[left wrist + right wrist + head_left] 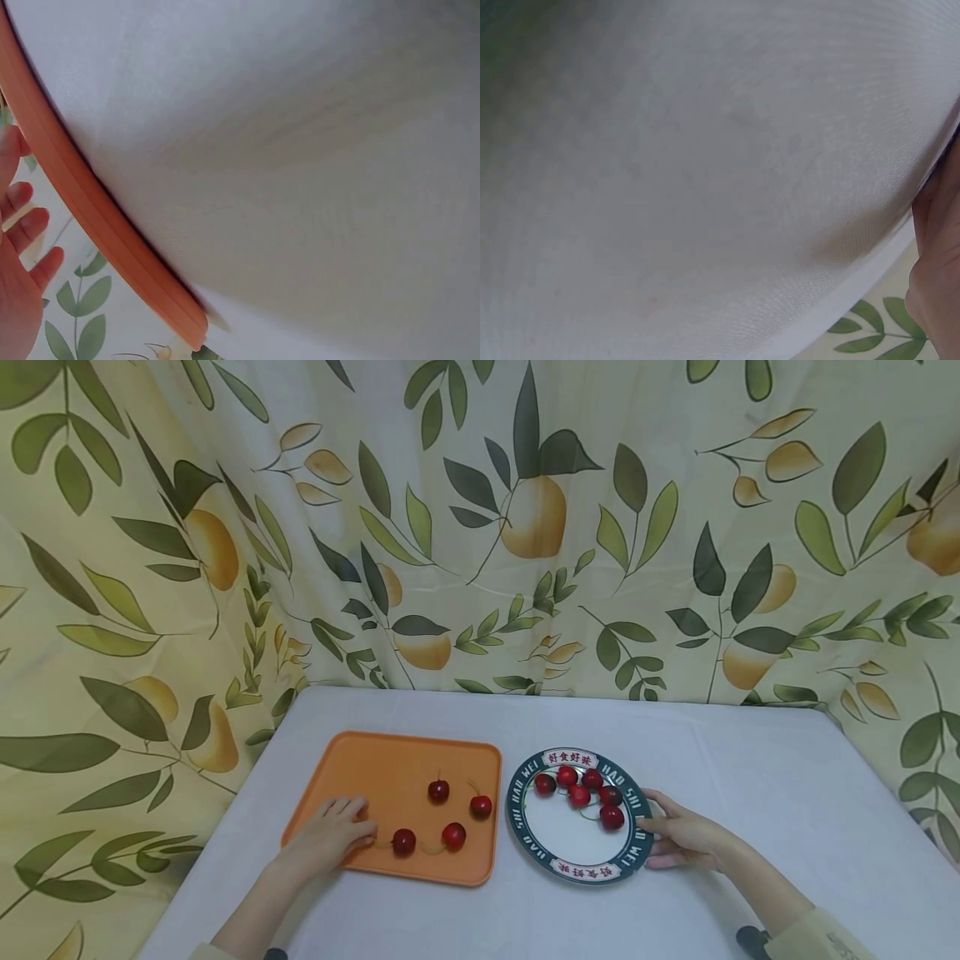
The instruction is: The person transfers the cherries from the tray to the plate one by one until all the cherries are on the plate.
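hands flat: left [330, 837] on tray [352, 755], right [686, 837] touching plate [525, 841]

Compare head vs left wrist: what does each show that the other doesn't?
Head only: four cherries on the orange tray, six more on the round plate, and the right hand resting at the plate's right rim.

Left wrist only: the tray's rounded edge seen close up; no cherries or plate in frame.

Both: the left hand with relaxed fingers at the tray, the white tablecloth, and the leaf-print curtain.
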`<state>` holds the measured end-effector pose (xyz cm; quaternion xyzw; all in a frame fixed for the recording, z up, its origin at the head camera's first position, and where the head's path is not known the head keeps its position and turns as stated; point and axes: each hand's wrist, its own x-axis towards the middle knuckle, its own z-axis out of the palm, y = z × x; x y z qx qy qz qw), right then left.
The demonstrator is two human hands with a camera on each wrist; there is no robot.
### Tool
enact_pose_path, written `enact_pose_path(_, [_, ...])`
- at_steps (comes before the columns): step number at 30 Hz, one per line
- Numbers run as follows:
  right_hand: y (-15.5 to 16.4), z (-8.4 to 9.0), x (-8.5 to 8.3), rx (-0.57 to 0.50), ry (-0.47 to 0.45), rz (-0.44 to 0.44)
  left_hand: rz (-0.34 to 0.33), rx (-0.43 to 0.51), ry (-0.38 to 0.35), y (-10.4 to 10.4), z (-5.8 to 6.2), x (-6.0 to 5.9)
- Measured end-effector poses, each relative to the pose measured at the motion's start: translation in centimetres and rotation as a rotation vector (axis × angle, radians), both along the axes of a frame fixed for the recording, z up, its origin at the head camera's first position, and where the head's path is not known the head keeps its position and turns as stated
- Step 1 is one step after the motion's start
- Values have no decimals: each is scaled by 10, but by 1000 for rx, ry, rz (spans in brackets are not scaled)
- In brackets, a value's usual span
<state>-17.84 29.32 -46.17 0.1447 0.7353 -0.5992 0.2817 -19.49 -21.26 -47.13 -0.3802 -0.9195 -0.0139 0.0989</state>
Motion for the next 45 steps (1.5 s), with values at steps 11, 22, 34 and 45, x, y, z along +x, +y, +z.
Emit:
enact_pose_path(11, [-1,0,0,4,-4,-10,-13,70,32,7,11,-4])
enact_pose_path(22, [-1,0,0,4,-5,-14,-14,28,87,43,32,-13])
enact_pose_path(34, [-2,3,-1,21,-11,-11,-56,34,107,95,32,-22])
enact_pose_path(45, [-1,3,0,22,-5,-2,-86,-25,76,152,29,-24])
